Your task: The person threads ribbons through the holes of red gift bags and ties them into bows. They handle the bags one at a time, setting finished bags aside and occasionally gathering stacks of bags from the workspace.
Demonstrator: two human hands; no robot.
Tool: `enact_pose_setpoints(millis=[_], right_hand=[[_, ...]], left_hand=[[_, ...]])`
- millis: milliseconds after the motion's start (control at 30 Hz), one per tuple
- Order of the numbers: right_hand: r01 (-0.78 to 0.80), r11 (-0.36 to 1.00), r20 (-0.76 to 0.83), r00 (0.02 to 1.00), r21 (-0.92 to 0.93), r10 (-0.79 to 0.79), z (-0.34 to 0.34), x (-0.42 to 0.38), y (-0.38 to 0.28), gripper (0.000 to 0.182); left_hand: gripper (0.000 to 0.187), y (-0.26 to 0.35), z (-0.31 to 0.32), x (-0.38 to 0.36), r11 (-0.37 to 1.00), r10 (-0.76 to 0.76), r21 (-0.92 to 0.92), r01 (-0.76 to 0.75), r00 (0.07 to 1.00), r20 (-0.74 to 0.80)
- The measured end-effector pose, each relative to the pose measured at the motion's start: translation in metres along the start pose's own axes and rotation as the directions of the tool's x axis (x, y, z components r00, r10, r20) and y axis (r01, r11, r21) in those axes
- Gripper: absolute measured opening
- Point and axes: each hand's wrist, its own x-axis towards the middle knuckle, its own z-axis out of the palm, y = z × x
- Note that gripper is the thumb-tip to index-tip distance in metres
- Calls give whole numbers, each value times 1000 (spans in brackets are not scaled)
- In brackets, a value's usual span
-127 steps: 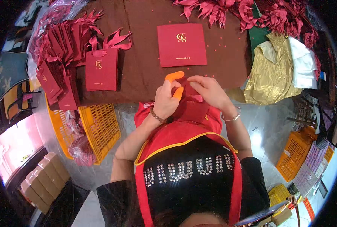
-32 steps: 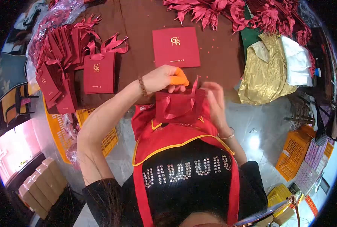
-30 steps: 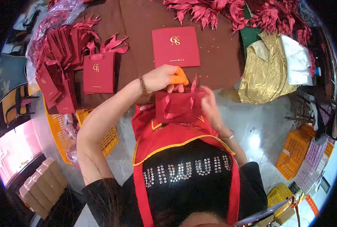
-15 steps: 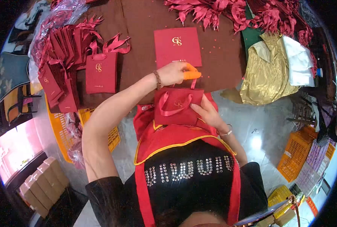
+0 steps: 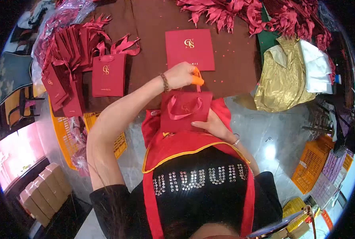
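A small red paper gift bag (image 5: 173,124) with a gold emblem is held upright in front of my apron. My right hand (image 5: 216,126) grips its right side, thumb lying across the front and the other fingers hidden behind. A pink-red ribbon handle (image 5: 179,116) loops over the front face. Above the bag's top edge, my left hand (image 5: 181,75), wearing orange finger covers (image 5: 197,79), is closed on a second ribbon (image 5: 198,88) rising from the bag. Just beyond that hand, a flat red bag (image 5: 190,49) with a gold logo lies on the brown table.
Red bags with ribbons (image 5: 109,77) are piled at the table's left. Many red ribbons (image 5: 233,14) lie along the far right, beside a gold plastic bag (image 5: 281,79). Orange crates (image 5: 311,165) stand on the floor, with cardboard boxes (image 5: 46,193) at lower left.
My right hand has slid down the bag's side, its thumb now lower on the front. The left hand has shifted slightly left and down, still on the ribbon.
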Motion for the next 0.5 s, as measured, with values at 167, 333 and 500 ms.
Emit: enact_pose_setpoints(millis=[167,333,500], right_hand=[[-100,995,90,991,-28,102,3,-3,-14,57],[-63,997,52,997,-37,65,4,-1,-11,54],[-154,982,22,988,112,153,4,-2,-31,58]], left_hand=[[13,6,-40,12,990,6,-141,-27,989,-150],[23,-7,-40,18,980,45,-185,-73,988,-151],[49,-12,-47,-6,818,-44,-558,-138,953,-300]])
